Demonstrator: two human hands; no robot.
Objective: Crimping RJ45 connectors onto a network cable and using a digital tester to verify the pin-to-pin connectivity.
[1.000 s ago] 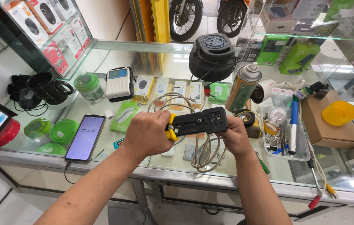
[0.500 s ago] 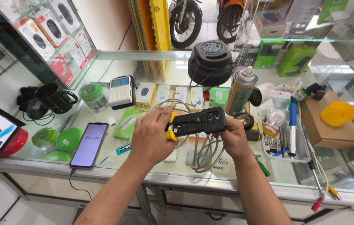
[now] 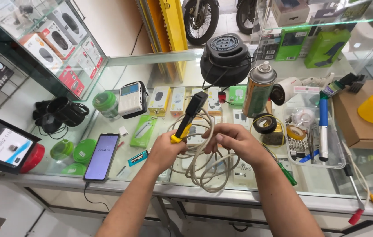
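Above the glass counter (image 3: 120, 171), a black, yellow-handled crimping tool (image 3: 189, 117) stands tilted.

Left hand (image 3: 165, 151): fist closed, forearm rising from below, over the desk (image 3: 239, 195) front edge.
Right hand (image 3: 235, 140): fingers curled, just beside the left.

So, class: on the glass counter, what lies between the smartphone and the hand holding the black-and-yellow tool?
In the head view, a small blue packet lies between the smartphone and the left hand.
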